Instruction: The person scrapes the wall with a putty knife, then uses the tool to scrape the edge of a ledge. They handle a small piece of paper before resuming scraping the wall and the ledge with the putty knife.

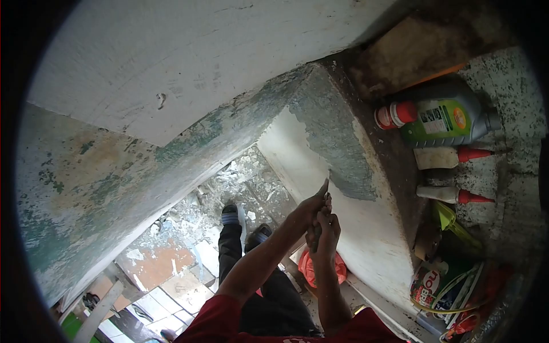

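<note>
Both of my hands are together near the centre right, against a wall panel [366, 228] whose upper part is bare grey and whose lower part is white. My left hand [311, 210] reaches to the wall, a finger pointing up near the edge of the white coating. Just below it, my right hand [325, 233] is closed around a small dark tool, largely hidden by the fingers. The tool's working end is too small to make out. Whether my left hand also grips it is unclear.
White flakes cover the floor [251, 171] around my feet. A shelf at the right holds a green-labelled bottle [440, 117], a red-capped container [394, 115] and two red-nozzled tubes [440, 158]. A red bag [337, 268] lies below my hands. Peeling wall [114, 166] stands left.
</note>
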A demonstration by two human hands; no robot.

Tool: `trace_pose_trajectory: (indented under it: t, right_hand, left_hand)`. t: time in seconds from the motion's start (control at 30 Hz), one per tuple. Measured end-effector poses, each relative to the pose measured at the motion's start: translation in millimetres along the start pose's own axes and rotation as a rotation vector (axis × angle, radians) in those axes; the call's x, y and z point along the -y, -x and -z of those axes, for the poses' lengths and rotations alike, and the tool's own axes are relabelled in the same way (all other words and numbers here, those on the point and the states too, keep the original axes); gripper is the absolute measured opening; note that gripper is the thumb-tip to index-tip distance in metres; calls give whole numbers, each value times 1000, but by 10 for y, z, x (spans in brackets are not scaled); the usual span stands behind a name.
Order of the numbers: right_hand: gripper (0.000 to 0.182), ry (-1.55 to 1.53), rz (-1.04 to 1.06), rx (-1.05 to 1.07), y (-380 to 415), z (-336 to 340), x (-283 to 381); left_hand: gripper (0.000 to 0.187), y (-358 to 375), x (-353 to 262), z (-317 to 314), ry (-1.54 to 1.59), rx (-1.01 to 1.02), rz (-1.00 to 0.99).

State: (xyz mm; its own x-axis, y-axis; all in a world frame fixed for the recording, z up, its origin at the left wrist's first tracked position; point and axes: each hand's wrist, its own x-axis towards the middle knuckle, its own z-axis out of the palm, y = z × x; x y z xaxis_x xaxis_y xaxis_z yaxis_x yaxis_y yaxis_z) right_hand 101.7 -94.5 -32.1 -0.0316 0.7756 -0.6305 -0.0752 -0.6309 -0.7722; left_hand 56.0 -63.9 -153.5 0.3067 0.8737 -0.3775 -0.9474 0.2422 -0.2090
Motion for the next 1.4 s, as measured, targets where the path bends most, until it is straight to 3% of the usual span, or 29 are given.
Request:
trace_pose_trajectory:
  t: [0.1,0.17,0.2,0.23,0.3,0.37,0.4,0.43,0.47,0.53,0.57,0.63,0.7,0.77,0.83,0.87,0.9,0.97,1.03,1.07,1.17,1.2,1.27,1.3,1.33,1.4]
  right_hand:
    - [14,-90,-4,13,186,34,153]
    - [13,-54,8,2,231,33,192]
    - [10,-91,-36,-33,142,-46,166]
    - [8,-113,-117,80,70,-118,197]
    - [10,-81,-79,171,27,-187,90]
    - [10,-88,-24,46,186,-5,60]
    - [11,-86,11,-11,192,52,93]
    - [11,-95,-17,34,149,70,141]
    - [11,-104,-47,70,93,96,184]
    - [13,-51,-92,101,-78,-8,236]
    - [12,-29,-113,186,-174,-105,230]
    - [11,-9,-93,170,-138,-79,99]
    - [11,-55,24,81,124,103,73]
    - [12,-76,47,31,188,121,122]
    - [13,-84,-22,20,93,5,178]
    - [13,-10,-69,-31,-71,-54,102]
    - [14,43,-110,123,-61,-129,152]
    - [13,4,-48,30,-149,-104,-20]
    - [14,-34,44,34,22,114,1]
    - [14,-47,92,32,70,156,55]
    - [16,-77,-69,97,-138,23,159]
    - [13,-68,-139,140,-229,-56,182]
    - [13,-55,-91,130,-248,-65,81]
    - [13,-50,-73,120,-206,-36,21]
    - [12,-106,-26,57,-127,48,-4]
    - [12,-119,4,90,22,53,190]
  left_hand:
    - [28,-100,267,-53,-156,-29,70]
    - [28,-241,276,130,-77,9,90]
    - [28,-196,168,144,-96,49,33]
    - [29,-93,-27,161,-118,84,-23]
    - [33,-93,-148,154,-200,82,-106]
    - [39,-122,63,132,-278,-19,-133]
    - [46,141,135,-378,-224,-106,-1]
    - [51,-46,232,-289,-135,-143,209]
    - [52,50,230,-423,-220,-203,-35]
    - [52,-94,-83,-113,-199,-67,21]
    - [52,82,-204,-200,-346,-152,-55]
    - [49,373,-181,-475,-408,-120,-284]
    - [47,-65,127,-60,-124,10,-53]
    - [32,2,207,-143,-113,9,30]
    - [45,-43,104,-181,-177,-122,-79]
    - [38,99,-58,-240,-267,-67,-196]
    - [38,34,-152,-135,-190,-54,-108]
    - [40,53,-234,-101,-72,-73,12]
    - [44,-66,87,-76,-44,-44,61]
    - [44,-53,165,-223,-50,-111,182]
    - [49,-33,-81,-187,-174,-96,5]
    - [52,-42,-269,-193,-237,-183,63]
    - [50,4,-325,-319,-149,-250,-23]
    - [49,65,-327,-301,-214,-200,63]
    - [50,112,-125,-339,-272,-190,-60]
    - [53,14,100,-429,-168,-194,154]
